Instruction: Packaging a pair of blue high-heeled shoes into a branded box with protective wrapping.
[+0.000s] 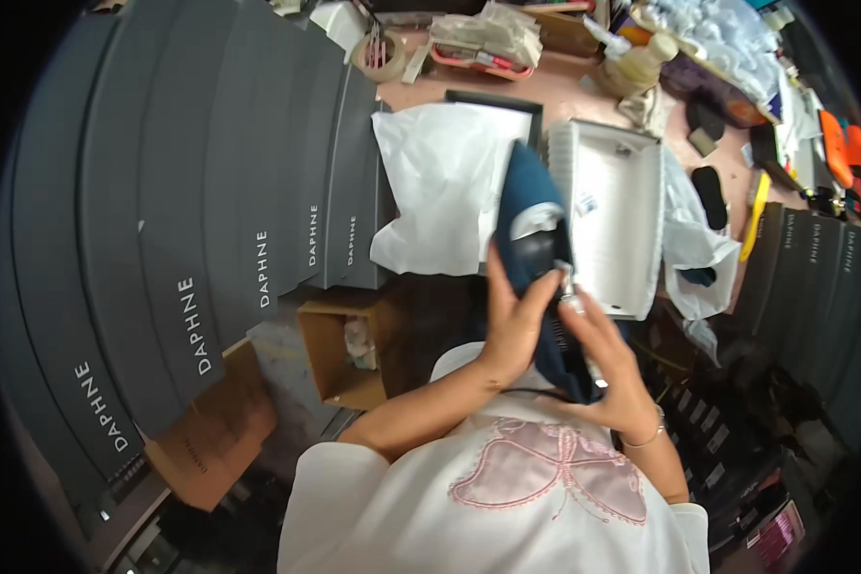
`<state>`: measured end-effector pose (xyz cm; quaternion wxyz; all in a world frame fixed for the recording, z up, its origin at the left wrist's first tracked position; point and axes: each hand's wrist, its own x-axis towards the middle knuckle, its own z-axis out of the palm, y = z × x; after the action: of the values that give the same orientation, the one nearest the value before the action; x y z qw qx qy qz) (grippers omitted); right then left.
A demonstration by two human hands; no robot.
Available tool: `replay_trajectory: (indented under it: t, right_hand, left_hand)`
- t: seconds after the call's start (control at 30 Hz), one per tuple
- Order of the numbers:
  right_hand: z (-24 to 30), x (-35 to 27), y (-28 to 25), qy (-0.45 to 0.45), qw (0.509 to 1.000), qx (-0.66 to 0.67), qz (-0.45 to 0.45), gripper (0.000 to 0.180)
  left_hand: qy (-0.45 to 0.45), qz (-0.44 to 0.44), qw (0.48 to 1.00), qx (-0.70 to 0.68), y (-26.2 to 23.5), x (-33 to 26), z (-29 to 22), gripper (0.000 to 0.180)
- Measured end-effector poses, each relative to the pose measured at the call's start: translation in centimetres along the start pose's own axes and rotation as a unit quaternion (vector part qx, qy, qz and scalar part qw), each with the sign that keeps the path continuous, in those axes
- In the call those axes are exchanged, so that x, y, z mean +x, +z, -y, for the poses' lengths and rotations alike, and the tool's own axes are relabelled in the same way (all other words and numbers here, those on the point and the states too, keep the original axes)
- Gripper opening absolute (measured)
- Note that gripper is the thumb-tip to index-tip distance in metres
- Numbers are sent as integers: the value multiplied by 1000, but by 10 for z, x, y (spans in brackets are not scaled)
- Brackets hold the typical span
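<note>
A dark blue pointed shoe (pixel 523 182) is held up in front of my chest, toe pointing away from me. White stuffing (pixel 538 220) shows in its opening. My left hand (pixel 517 325) is closed round its left side, with the thumb near the opening. From the right, my right hand (pixel 607 359) grips the rear part, its fingers by a shiny metal piece on the strap. Just beyond the shoe lie a dark box with white tissue paper (pixel 430 182) spread over it and an open white box (pixel 622 225) with a small packet inside.
Tall dark grey shoe boxes (pixel 172 182) stand in a row at the left, and more grey boxes (pixel 804 258) at the right. A brown carton (pixel 314 359) sits below the table edge. Tape (pixel 381 72), a red basket (pixel 483 63) and a white plastic bag (pixel 703 273) lie around the boxes.
</note>
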<state>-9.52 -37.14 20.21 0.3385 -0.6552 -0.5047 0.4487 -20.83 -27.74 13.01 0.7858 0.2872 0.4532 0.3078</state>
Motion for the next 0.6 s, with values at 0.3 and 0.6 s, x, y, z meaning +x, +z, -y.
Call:
replay_trajectory:
  t: [0.3,0.6]
  right_hand:
    - [-67,-38,-37,54,946,265,-177,85]
    - [-13,-36,-35,-10,893,447,-58,70]
  left_hand:
    - [315,-27,579,752,-163,16,-45,61]
    - [415,19,758,503,-70,101,-101,31]
